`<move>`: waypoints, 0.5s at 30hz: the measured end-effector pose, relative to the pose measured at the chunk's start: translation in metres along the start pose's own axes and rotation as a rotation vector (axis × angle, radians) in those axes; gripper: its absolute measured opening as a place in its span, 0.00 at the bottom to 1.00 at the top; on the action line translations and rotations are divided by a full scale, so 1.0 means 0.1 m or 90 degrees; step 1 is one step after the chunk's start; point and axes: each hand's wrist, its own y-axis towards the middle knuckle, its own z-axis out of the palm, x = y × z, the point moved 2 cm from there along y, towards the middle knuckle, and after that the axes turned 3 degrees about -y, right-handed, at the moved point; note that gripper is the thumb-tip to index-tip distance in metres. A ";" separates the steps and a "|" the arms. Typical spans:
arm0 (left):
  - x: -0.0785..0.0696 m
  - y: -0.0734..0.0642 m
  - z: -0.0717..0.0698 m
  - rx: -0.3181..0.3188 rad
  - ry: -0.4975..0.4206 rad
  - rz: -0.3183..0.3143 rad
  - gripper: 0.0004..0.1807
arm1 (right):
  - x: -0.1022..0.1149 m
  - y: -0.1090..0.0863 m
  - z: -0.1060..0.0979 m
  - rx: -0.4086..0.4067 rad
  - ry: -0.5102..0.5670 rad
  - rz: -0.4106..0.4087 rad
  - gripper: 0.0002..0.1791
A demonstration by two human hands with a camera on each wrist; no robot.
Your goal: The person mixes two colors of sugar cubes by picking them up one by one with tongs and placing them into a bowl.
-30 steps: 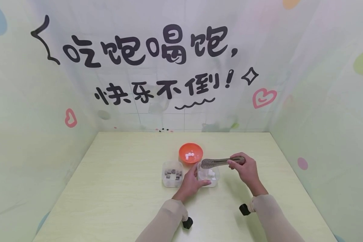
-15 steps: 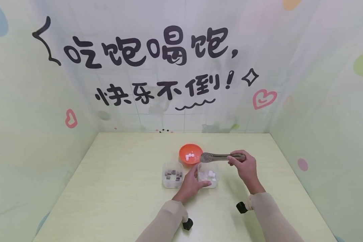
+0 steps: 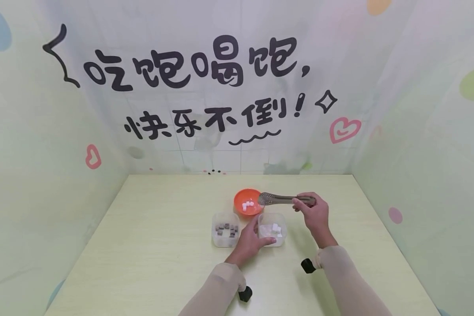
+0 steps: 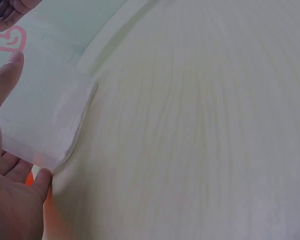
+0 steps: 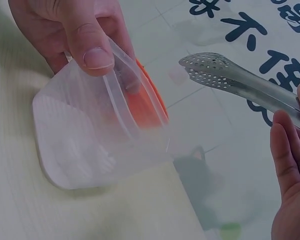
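My left hand (image 3: 249, 242) holds a clear plastic container (image 3: 265, 230), with the thumb along its near side and the fingers at its left. Small white cubes (image 3: 275, 228) lie inside it. In my right hand (image 3: 317, 215) is a pair of metal tongs (image 3: 280, 199), its perforated tips pointing left. Those tips hang over the right rim of an orange bowl (image 3: 238, 198) in the head view. White pieces (image 3: 247, 204) sit in that bowl. From the right wrist view the tongs' tips (image 5: 207, 70) look close together; whether anything is between them I cannot tell.
A second clear container (image 3: 213, 228) with several dark brown cubes (image 3: 227, 227) stands left of my left hand. The pale wooden table (image 3: 150, 245) runs back to a printed wall cloth (image 3: 205, 158). Side cloths border it left and right.
The right hand has moved up and to the left with the tongs, from above the right container to the orange bowl's rim. My left hand stays in place on the container.
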 end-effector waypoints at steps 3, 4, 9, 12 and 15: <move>0.02 0.01 0.00 0.002 -0.003 0.000 0.52 | 0.00 0.01 0.04 -0.004 0.013 0.002 0.13; 0.02 0.01 0.00 0.002 -0.003 0.000 0.52 | 0.00 0.01 0.06 -0.005 0.017 0.003 0.13; 0.04 0.02 0.00 0.006 -0.007 -0.001 0.52 | 0.00 0.02 0.12 -0.013 0.027 0.008 0.13; 0.04 0.02 0.00 0.009 -0.011 0.000 0.52 | -0.01 0.03 0.15 -0.020 0.022 0.013 0.13; 0.03 0.03 0.00 0.009 -0.011 0.001 0.52 | -0.02 0.04 0.17 -0.020 0.017 0.016 0.14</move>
